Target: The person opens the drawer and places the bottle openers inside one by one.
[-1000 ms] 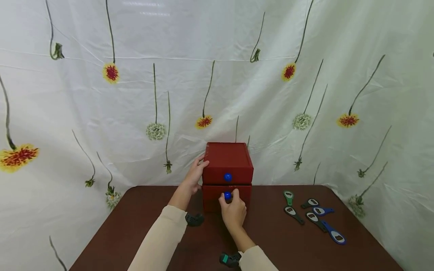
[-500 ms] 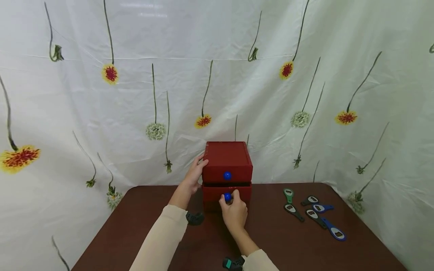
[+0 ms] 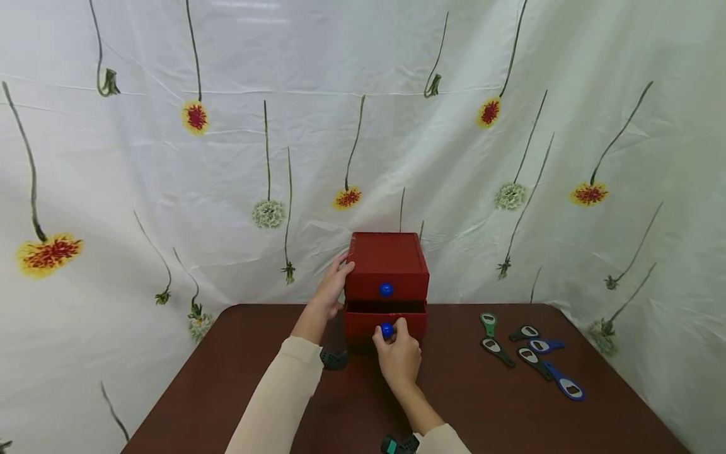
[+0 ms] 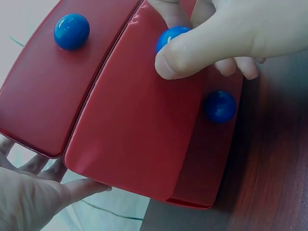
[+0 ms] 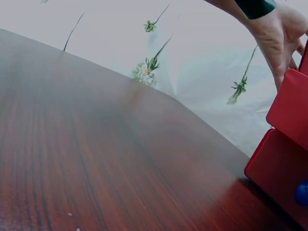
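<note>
Box (image 3: 387, 252): left hand (image 3: 331, 289) against left side, fingers extended; right hand (image 3: 401, 358) in front, pinching knob (image 3: 387, 330) of jutting drawer (image 4: 126, 113).

At the far side we see a pale cloth (image 3: 317, 139) printed with upside-down flowers, some red and yellow, some whitish and round. On the right of the dark brown table (image 3: 215, 378) we count six bottle openers (image 3: 535, 364): a green opener (image 3: 489, 324) at the group's left, a dark opener (image 3: 499, 354) just nearer, and to their right two dark and two blue.
</note>
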Tool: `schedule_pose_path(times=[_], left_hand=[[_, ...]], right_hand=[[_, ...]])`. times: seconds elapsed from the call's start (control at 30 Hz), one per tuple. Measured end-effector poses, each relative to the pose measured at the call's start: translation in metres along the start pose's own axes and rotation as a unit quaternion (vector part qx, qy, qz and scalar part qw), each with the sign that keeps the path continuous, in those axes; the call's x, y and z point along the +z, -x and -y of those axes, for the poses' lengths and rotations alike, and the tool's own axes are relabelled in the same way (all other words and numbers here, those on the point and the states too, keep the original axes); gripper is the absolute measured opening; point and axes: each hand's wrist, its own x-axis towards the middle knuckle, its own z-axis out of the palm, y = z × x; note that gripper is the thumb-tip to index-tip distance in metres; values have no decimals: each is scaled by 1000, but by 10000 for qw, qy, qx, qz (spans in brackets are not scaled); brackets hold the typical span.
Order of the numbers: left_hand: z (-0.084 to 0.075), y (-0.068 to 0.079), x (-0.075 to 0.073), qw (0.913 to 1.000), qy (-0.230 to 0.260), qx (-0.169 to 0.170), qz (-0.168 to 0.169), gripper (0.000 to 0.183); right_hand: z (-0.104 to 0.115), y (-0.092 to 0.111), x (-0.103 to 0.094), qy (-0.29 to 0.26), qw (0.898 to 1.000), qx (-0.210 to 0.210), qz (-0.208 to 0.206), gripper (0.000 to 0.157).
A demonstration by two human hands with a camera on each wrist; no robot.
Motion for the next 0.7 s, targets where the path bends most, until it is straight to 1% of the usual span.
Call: schedule_pose_path(times=[0.23,0.53,0.63,0.7], left_hand=[[3,-2,4,10000,31,40,5,62],[2,0,10,9999,-44,120,-74,60],[1,1,12,9998,16,144,-145,59],[-1,1,14,9995,153,190,-208,58]], right_hand=[[0,5,-6,29,10000,-42,48,38],[2,9,-8,14,9999,-95,-49,38],[3,10,-10,36,9999,-94,-50,38],[3,10,-10,44,9999,-110,-29,37]])
